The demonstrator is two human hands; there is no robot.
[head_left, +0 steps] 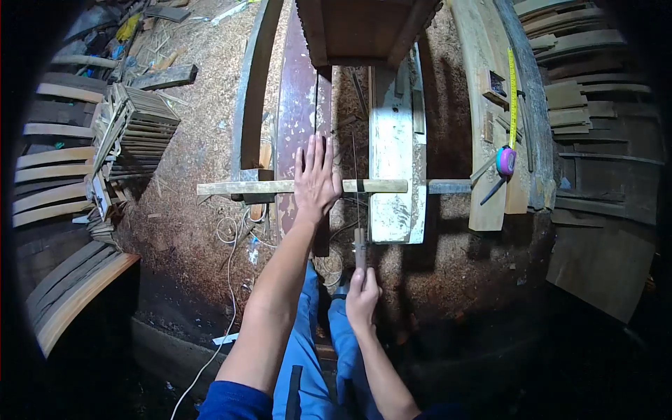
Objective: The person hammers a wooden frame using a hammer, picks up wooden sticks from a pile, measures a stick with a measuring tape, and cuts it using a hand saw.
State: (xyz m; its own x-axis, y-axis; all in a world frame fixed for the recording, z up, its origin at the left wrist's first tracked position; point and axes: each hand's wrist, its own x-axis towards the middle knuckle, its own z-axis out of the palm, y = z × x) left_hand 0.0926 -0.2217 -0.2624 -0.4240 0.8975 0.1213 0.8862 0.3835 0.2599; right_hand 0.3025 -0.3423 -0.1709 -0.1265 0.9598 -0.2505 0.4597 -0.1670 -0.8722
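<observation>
A long narrow wooden strip (245, 187) lies crosswise over a dark reddish plank (295, 105) and a white-painted board (392, 154). My left hand (318, 183) lies flat on the strip with its fingers stretched forward, pressing over the reddish plank. Low at the centre, my right hand (362, 288) is wrapped round the handle of a thin saw (360, 241). The saw's narrow blade points forward and crosses the strip in the gap between plank and board, just right of my left hand.
At the right, a pale plank (488, 203) bears a yellow tape measure (505, 161) and a small box (495, 85). Bundled slats (143, 126) and curved wood pieces (56, 178) stand at the left. A dark wooden frame (364, 31) rises at top centre. A cord (231, 294) trails across the floor.
</observation>
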